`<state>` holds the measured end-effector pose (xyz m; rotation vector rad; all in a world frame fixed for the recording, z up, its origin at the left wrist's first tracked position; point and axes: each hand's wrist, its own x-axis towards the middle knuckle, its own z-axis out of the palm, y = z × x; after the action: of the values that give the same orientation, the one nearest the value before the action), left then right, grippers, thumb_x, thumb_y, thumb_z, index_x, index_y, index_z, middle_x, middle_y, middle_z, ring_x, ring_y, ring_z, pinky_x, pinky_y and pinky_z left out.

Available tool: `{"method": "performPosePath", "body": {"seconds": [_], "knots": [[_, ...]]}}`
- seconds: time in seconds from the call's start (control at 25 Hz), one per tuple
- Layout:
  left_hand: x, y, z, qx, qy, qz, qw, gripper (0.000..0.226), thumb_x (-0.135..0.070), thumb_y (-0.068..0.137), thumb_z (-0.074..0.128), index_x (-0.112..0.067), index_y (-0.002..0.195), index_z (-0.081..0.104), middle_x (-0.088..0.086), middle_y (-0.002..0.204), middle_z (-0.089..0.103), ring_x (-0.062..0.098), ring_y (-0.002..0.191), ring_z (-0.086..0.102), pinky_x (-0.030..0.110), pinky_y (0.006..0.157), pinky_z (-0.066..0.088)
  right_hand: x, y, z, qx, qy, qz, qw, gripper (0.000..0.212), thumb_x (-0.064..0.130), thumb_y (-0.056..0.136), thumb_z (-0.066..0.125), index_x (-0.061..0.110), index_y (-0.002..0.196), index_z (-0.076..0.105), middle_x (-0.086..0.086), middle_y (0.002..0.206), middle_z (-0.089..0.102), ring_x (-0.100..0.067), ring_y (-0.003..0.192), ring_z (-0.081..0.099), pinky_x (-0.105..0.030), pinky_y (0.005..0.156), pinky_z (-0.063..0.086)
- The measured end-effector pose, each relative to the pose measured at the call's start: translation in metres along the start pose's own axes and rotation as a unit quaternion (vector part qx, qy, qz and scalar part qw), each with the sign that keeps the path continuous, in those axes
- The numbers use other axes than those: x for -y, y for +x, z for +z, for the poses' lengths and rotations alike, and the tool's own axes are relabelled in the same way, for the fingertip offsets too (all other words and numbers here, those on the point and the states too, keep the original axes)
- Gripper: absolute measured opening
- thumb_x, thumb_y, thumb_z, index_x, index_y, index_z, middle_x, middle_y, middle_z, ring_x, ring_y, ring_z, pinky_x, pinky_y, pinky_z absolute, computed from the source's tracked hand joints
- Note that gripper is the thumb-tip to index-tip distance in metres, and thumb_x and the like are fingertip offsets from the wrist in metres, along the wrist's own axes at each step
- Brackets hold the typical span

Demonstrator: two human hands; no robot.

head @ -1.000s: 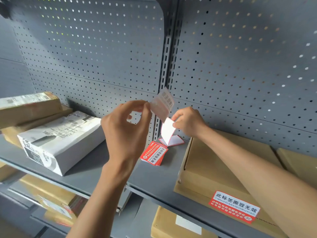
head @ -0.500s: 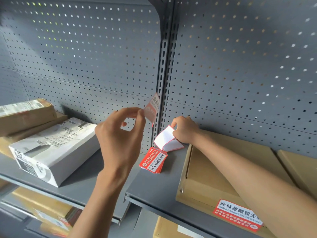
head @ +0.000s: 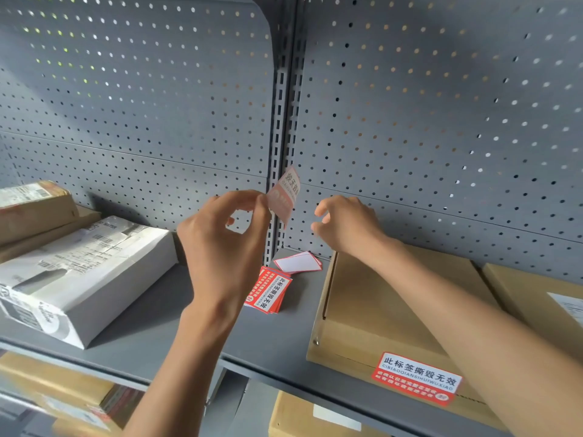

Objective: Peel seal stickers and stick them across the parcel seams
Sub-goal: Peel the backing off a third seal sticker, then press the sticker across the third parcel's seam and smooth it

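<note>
My left hand (head: 220,241) pinches a peeled red-and-white seal sticker (head: 284,197) between thumb and fingertips, raised in front of the shelf upright. My right hand (head: 347,225) hovers just right of the sticker with loosely curled fingers and holds nothing. Below them lies a stack of red seal stickers (head: 269,291) on the grey shelf (head: 157,335), with a white backing sheet (head: 298,262) behind it. A flat brown cardboard parcel (head: 378,310) lies under my right forearm and carries one seal sticker (head: 416,378) across its front edge.
A white wrapped parcel (head: 79,275) lies on the shelf at left, with brown boxes (head: 31,206) stacked behind it. Another brown parcel (head: 536,294) sits at far right. Perforated grey panels (head: 410,121) form the back wall. More boxes (head: 63,389) fill the shelf below.
My right hand let go of the white backing sheet, which now lies flat on the shelf, and rose toward the sticker. My left hand kept hold of the peeled sticker.
</note>
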<state>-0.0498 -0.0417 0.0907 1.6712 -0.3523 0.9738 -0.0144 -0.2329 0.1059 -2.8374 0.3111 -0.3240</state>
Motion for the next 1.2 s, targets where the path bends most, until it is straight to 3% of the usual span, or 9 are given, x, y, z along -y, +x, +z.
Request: {"method": "performPosePath", "body": {"seconds": [0.16, 0.32, 0.52, 0.64, 0.8, 0.88, 1.04, 1.2], "knots": [[-0.007, -0.005, 0.011, 0.005, -0.004, 0.016, 1.0, 0.013, -0.017, 0.091, 0.069, -0.024, 0.083, 0.077, -0.021, 0.077, 0.069, -0.007, 0.071, 0.059, 0.006, 0.074, 0.041, 0.0, -0.044, -0.043, -0.047, 0.151, -0.016, 0.987, 0.023, 0.034, 0.093, 0.068, 0.024, 0.113, 0.074, 0.005, 0.106, 0.076, -0.017, 0.105, 0.068, -0.037, 0.096, 0.054], [-0.019, -0.017, 0.032, 0.004, -0.002, 0.109, 0.994, 0.016, -0.016, 0.092, 0.065, -0.016, 0.081, 0.077, -0.004, 0.077, 0.075, 0.02, 0.068, 0.063, 0.037, 0.069, 0.052, -0.008, -0.091, -0.075, -0.066, 0.285, -0.037, 0.955, 0.023, 0.039, 0.098, 0.063, 0.023, 0.094, 0.079, 0.01, 0.089, 0.08, -0.006, 0.084, 0.076, -0.04, 0.093, 0.058], [-0.035, -0.04, 0.063, 0.022, -0.023, 0.232, 0.972, 0.017, -0.016, 0.096, 0.066, -0.009, 0.086, 0.078, 0.001, 0.085, 0.077, 0.028, 0.076, 0.071, 0.048, 0.064, 0.053, -0.028, -0.124, -0.089, -0.09, 0.362, -0.005, 0.928, 0.033, 0.045, 0.101, 0.059, 0.022, 0.091, 0.081, 0.007, 0.088, 0.08, -0.011, 0.08, 0.078, -0.049, 0.097, 0.056], [-0.047, -0.057, 0.078, 0.04, -0.056, 0.28, 0.958, 0.013, -0.013, 0.096, 0.069, -0.007, 0.09, 0.079, 0.002, 0.089, 0.078, 0.029, 0.078, 0.071, 0.048, 0.062, 0.052, -0.043, -0.137, -0.094, -0.123, 0.382, 0.007, 0.916, 0.031, 0.04, 0.101, 0.061, 0.018, 0.092, 0.081, 0.003, 0.087, 0.081, -0.014, 0.08, 0.078, -0.042, 0.091, 0.057], [-0.061, -0.072, 0.091, 0.068, -0.083, 0.309, 0.945, 0.014, -0.014, 0.097, 0.068, -0.008, 0.091, 0.079, 0.001, 0.095, 0.078, 0.031, 0.082, 0.071, 0.049, 0.062, 0.051, -0.06, -0.153, -0.095, -0.182, 0.387, 0.006, 0.904, 0.021, 0.021, 0.1, 0.065, 0.014, 0.088, 0.081, 0.001, 0.08, 0.08, -0.007, 0.071, 0.073, -0.017, 0.068, 0.054], [-0.068, -0.078, 0.096, 0.083, -0.096, 0.313, 0.941, 0.013, -0.016, 0.098, 0.069, -0.009, 0.093, 0.08, 0.0, 0.098, 0.078, 0.031, 0.086, 0.071, 0.049, 0.064, 0.051, -0.069, -0.159, -0.096, -0.214, 0.371, 0.023, 0.903, 0.021, 0.017, 0.099, 0.066, 0.009, 0.086, 0.08, -0.001, 0.08, 0.08, -0.011, 0.071, 0.074, -0.026, 0.071, 0.056], [-0.086, -0.09, 0.095, 0.12, -0.156, 0.288, 0.937, 0.014, -0.025, 0.097, 0.074, -0.013, 0.098, 0.081, -0.002, 0.104, 0.077, 0.028, 0.096, 0.069, 0.048, 0.074, 0.052, -0.086, -0.179, -0.099, -0.266, 0.361, 0.048, 0.892, 0.026, 0.028, 0.095, 0.066, 0.005, 0.089, 0.077, -0.012, 0.083, 0.079, -0.034, 0.083, 0.076, -0.066, 0.083, 0.056], [-0.105, -0.091, 0.098, 0.119, -0.229, 0.14, 0.956, 0.013, -0.028, 0.09, 0.081, -0.016, 0.093, 0.076, -0.004, 0.1, 0.072, 0.019, 0.096, 0.062, 0.023, 0.082, 0.043, -0.109, -0.211, -0.114, -0.287, 0.363, 0.083, 0.883, 0.024, 0.019, 0.098, 0.066, -0.002, 0.092, 0.076, -0.01, 0.085, 0.079, -0.032, 0.089, 0.075, -0.058, 0.087, 0.058]]}}
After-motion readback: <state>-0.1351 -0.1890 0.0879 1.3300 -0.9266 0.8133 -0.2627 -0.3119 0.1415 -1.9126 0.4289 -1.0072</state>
